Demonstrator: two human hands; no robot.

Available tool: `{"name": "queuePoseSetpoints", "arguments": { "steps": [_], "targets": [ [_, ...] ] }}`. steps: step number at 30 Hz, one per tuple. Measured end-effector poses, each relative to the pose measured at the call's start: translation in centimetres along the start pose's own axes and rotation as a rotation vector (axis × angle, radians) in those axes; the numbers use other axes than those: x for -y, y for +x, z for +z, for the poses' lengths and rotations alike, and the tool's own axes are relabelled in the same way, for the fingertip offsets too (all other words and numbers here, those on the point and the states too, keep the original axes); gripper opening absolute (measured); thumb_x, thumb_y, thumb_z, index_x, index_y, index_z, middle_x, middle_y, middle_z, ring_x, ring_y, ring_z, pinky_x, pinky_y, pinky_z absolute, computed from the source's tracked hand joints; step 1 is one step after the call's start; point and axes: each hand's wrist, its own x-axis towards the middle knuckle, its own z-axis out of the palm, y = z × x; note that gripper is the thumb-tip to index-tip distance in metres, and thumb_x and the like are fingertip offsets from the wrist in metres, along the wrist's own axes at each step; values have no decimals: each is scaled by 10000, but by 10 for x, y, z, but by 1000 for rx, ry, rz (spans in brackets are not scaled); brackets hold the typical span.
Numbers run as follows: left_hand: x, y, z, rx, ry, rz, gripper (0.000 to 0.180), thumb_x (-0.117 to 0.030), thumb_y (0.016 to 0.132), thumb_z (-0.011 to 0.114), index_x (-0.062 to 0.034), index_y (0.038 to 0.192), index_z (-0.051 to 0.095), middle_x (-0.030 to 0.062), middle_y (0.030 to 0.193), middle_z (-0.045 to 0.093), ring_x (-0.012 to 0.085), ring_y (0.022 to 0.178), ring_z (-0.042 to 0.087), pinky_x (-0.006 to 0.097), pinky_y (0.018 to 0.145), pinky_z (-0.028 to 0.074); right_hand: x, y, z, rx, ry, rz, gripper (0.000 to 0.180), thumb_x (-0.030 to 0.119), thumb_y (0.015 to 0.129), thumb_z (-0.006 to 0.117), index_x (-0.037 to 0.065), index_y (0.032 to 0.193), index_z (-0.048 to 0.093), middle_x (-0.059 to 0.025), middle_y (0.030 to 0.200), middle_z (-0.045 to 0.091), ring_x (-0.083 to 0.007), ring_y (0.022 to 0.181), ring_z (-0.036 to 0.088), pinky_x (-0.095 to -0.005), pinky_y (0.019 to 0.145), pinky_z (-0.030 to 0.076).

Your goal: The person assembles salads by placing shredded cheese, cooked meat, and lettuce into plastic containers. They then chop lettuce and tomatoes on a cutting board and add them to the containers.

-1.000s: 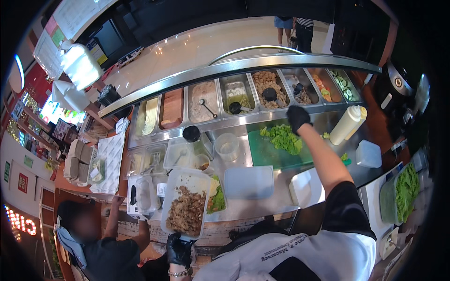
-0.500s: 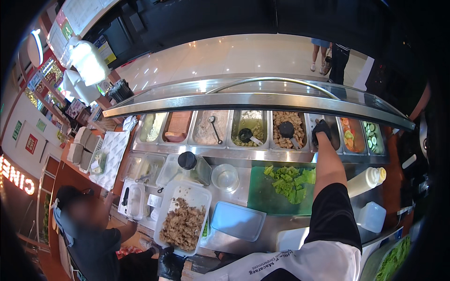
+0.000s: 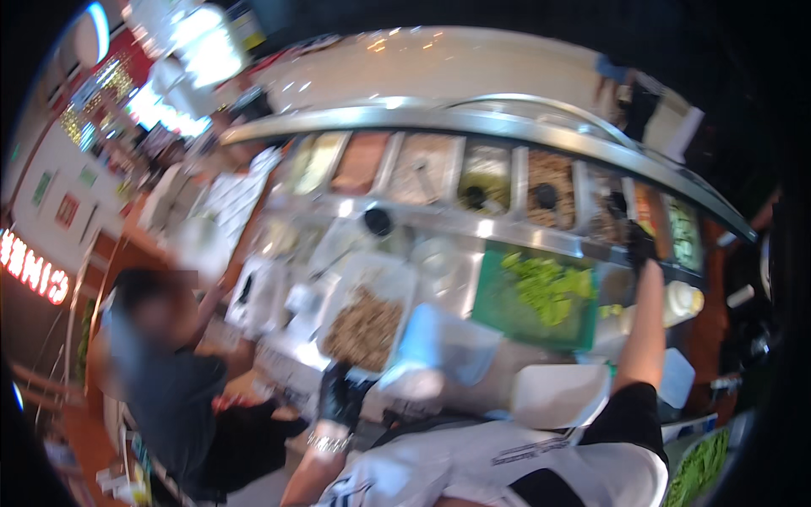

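My left hand (image 3: 342,395), in a black glove, grips the near rim of a clear plastic tub (image 3: 404,296) holding chopped cooked meat (image 3: 365,325). My right arm reaches forward to the pan row. At its end my black-gloved right hand (image 3: 642,245) is at the front edge of a steel pan with brown food (image 3: 605,221). A dark shape beside the fingers in that pan is too blurred to name, and the fingers are smeared by motion. Left of that arm, torn green lettuce (image 3: 549,287) lies on a green cutting board (image 3: 494,304).
Several food pans run under a metal-edged glass guard (image 3: 507,123). A blue-lidded box (image 3: 448,342), a white container (image 3: 559,395) and a squeeze bottle (image 3: 680,302) stand on the counter. At the left, a co-worker (image 3: 169,380) works close by. More greens (image 3: 699,469) lie at the lower right.
The whole view has shifted and blurred. My left hand and the meat tub appear further forward. My right hand has drawn back toward the pan's front edge. A white container shows more fully.
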Motion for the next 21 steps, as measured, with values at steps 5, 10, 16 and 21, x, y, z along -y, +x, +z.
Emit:
{"name": "queuePoseSetpoints", "arguments": {
  "steps": [5, 10, 16, 21],
  "targets": [
    [-25, 12, -8, 69, 251, 43, 221, -89, 918, 592, -86, 1137, 562, 98, 1042, 646, 265, 929, 667, 434, 796, 597, 24, -227, 100, 368, -202, -459, 178, 186, 971, 542, 114, 1076, 667, 49, 702, 550, -46, 516, 480, -208, 461, 385],
    [-43, 4, 1, 163, 247, 42, 264, -68, 906, 623, -76, 1161, 553, 84, 1033, 648, 234, 890, 671, 391, 717, 596, 10, -402, 246, 611, -233, -774, 219, 136, 853, 651, 87, 1064, 689, -56, 778, 668, -199, 589, 625, -317, 538, 499],
    [-61, -5, -18, 165, 313, 214, 203, -52, 874, 681, -54, 1059, 597, 46, 929, 655, 139, 788, 644, 293, 655, 551, -18, -492, 331, 316, -1112, -1267, 82, 122, 780, 594, 69, 792, 656, -151, 721, 658, -341, 657, 668, -451, 604, 537],
    [-60, -3, -33, 118, 428, 383, 187, 17, 857, 683, -42, 1010, 594, -4, 865, 639, 65, 735, 570, 235, 643, 476, -56, -541, 366, 248, -752, -954, 189, 202, 886, 561, 60, 864, 684, -162, 781, 684, -347, 745, 683, -444, 662, 528]
  ]
}}
